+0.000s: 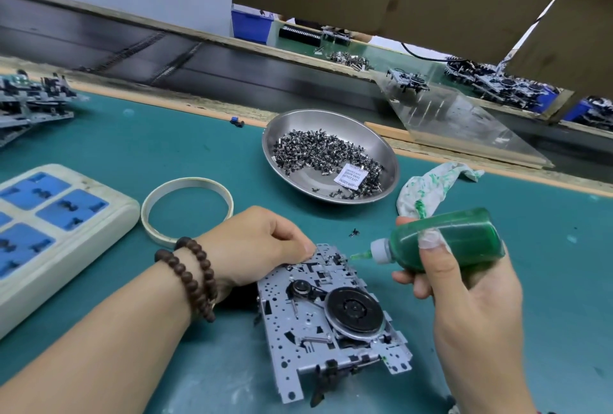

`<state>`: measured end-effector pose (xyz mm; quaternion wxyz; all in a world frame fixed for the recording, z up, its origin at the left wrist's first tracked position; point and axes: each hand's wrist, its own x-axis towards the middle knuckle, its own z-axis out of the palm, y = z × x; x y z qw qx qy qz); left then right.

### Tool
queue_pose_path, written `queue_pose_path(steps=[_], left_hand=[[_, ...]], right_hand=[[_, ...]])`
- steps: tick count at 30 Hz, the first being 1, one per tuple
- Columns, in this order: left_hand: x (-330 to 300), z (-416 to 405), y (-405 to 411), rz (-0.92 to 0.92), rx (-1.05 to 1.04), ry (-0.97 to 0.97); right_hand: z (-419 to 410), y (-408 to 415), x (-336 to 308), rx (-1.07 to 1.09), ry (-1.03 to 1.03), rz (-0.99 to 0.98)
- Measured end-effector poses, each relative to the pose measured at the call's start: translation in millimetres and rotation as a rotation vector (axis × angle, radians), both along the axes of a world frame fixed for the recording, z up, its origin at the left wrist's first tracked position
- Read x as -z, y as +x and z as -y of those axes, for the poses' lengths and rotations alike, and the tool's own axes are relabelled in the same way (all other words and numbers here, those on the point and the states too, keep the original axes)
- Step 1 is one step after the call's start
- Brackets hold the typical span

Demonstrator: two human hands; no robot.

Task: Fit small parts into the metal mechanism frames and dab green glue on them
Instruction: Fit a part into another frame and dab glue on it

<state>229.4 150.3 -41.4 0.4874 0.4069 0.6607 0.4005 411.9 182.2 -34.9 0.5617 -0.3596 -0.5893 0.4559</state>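
A grey metal mechanism frame (pixel 318 324) with a black flywheel lies on the green mat in front of me. My left hand (pixel 255 244), with a bead bracelet on the wrist, grips the frame's far left corner with curled fingers. My right hand (pixel 464 284) holds a green glue bottle (pixel 447 241) on its side. The bottle's green nozzle tip (pixel 356 257) points left at the frame's far right corner, almost touching it. A steel dish (pixel 388 158) behind the frame holds several small black parts (pixel 318 151). One loose small part (pixel 355 232) lies on the mat.
A white and blue power strip (pixel 49 224) sits at the left, with a tape ring (pixel 187 211) beside it. A glue-stained rag (pixel 431 188) lies right of the dish. More mechanism frames (pixel 30 105) are stacked far left. A conveyor (pixel 166 58) runs behind the mat.
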Motion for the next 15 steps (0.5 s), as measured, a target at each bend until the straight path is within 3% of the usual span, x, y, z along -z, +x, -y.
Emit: queue_pose_path(steps=[15], left_hand=[[-0.1,-0.5,0.2,-0.008,0.003,-0.003]], right_hand=[[2.9,-1.4,-1.0,0.018,0.054,0.02]])
